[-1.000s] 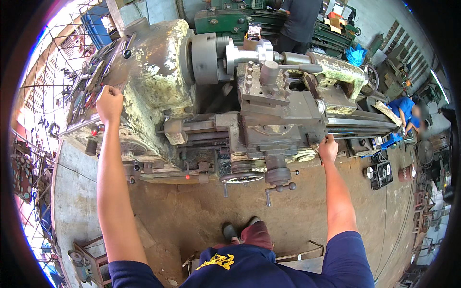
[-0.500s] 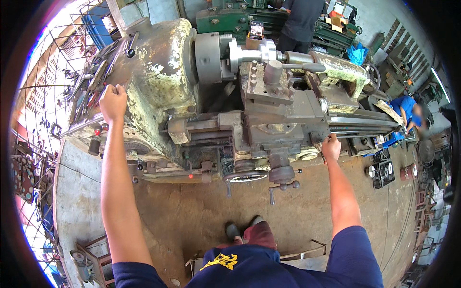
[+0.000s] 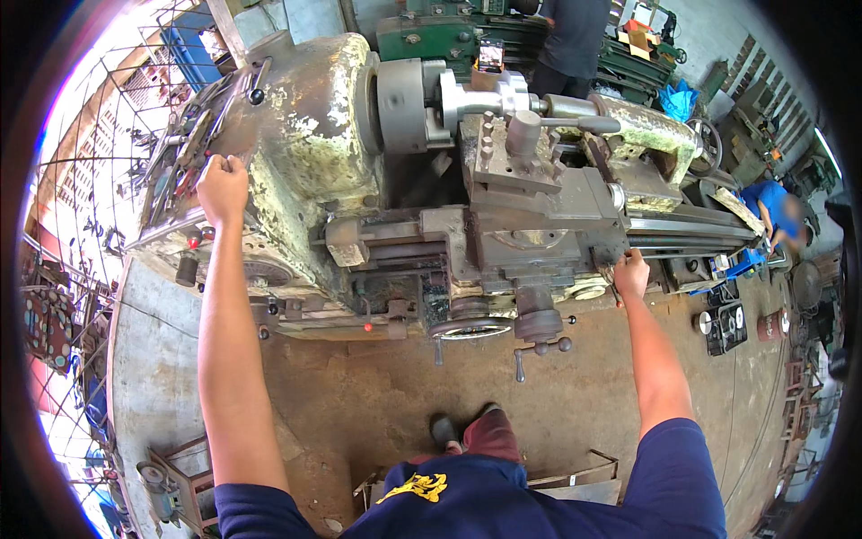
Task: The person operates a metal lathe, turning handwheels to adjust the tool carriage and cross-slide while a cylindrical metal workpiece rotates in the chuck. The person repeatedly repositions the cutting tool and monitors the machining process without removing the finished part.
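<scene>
A large worn lathe fills the middle of the view. Over the left front of its chipped, cream-painted headstock [image 3: 314, 126], my left hand [image 3: 223, 187] is closed in a fist; whatever it grips is hidden. My right hand [image 3: 631, 274] is closed at the right side of the carriage [image 3: 539, 256], its grip likewise hidden by the fingers. A shiny stepped metal workpiece [image 3: 485, 101] is held between the grey chuck [image 3: 401, 106] and the tailstock [image 3: 651, 148]. In front of the workpiece stands the tool post [image 3: 523, 139].
A handwheel [image 3: 471, 330] and a ball-ended crank [image 3: 540, 347] jut out toward me. Hand tools [image 3: 184, 148] lie on the headstock. Behind, a person in dark clothes [image 3: 572, 45] stands by a green machine [image 3: 426, 38]; another in blue [image 3: 768, 202] is at the far right.
The lathe and both arms appear shifted slightly right in the picture. Both hands stay closed at the same places on the machine.
</scene>
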`<state>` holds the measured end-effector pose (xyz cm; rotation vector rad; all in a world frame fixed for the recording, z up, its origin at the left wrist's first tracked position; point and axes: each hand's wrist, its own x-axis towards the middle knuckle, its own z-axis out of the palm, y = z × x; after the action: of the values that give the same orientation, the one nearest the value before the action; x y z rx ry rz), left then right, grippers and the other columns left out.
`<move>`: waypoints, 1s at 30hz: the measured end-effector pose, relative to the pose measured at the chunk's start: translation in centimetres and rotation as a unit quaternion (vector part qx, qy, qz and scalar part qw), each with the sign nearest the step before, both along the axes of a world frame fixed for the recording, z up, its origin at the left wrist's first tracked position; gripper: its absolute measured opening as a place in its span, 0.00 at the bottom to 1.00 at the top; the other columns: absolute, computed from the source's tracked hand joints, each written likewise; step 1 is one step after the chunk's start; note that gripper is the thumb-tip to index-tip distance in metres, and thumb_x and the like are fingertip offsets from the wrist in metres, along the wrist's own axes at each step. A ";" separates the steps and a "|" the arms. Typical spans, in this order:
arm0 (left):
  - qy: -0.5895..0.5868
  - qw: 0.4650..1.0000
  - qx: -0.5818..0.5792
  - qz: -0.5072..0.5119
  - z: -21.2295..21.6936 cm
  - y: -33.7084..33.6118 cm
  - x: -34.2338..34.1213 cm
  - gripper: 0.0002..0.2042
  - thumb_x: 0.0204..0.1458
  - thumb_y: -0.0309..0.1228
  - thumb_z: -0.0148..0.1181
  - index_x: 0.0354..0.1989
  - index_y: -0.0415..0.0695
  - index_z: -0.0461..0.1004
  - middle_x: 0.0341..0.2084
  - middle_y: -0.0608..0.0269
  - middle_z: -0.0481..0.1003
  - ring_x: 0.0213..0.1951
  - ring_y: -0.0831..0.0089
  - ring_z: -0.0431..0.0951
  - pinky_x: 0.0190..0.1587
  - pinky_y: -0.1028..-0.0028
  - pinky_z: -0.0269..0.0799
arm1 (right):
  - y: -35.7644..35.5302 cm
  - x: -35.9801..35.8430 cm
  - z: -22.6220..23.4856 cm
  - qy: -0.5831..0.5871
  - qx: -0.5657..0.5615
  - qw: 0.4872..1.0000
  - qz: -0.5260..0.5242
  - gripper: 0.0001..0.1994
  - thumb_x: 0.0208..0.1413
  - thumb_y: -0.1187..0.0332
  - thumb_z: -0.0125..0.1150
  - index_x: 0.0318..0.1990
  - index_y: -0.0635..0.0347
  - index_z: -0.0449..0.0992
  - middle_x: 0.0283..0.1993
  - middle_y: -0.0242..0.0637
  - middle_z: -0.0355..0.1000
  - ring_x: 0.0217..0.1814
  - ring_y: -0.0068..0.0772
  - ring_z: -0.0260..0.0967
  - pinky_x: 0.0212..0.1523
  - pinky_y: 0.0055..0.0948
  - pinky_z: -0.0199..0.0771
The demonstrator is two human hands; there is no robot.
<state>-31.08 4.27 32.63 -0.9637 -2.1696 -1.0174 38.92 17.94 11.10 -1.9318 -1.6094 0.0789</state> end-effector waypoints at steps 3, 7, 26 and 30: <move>-0.002 1.000 0.000 -0.002 0.0 0.0 0.0 0.13 0.52 0.37 0.55 0.23 0.39 0.71 0.22 0.47 0.74 0.27 0.45 0.74 0.32 0.55 0.68 | 0.0 0.2 -0.2 0.022 0.014 1.000 0.014 0.09 0.52 0.68 0.55 0.38 0.59 0.77 0.32 0.57 0.76 0.38 0.61 0.74 0.40 0.50 0.74; 0.007 1.000 -0.011 0.013 0.0 0.0 -0.1 0.13 0.52 0.37 0.55 0.23 0.39 0.70 0.22 0.47 0.74 0.27 0.46 0.75 0.33 0.55 0.69 | 0.0 0.3 -0.3 0.030 0.005 1.000 0.006 0.09 0.52 0.68 0.55 0.38 0.60 0.76 0.30 0.57 0.75 0.37 0.61 0.75 0.39 0.50 0.73; -0.016 0.999 0.042 0.004 -0.2 -0.1 -0.1 0.13 0.52 0.36 0.56 0.22 0.39 0.70 0.21 0.48 0.74 0.26 0.46 0.74 0.31 0.57 0.67 | 0.3 0.3 -0.4 -0.005 0.000 1.000 -0.003 0.09 0.51 0.69 0.55 0.39 0.59 0.76 0.31 0.59 0.76 0.37 0.63 0.74 0.39 0.52 0.74; -0.014 0.999 0.033 0.006 -0.1 -0.1 -0.1 0.13 0.52 0.37 0.56 0.22 0.39 0.70 0.21 0.47 0.74 0.26 0.46 0.74 0.31 0.56 0.68 | 0.0 0.2 -0.3 0.023 0.012 1.000 -0.013 0.09 0.51 0.69 0.55 0.40 0.60 0.76 0.31 0.59 0.75 0.37 0.63 0.74 0.39 0.52 0.74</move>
<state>-31.17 4.12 32.53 -0.9096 -2.1491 -1.0959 39.12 17.94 10.82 -1.9199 -1.5481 0.0921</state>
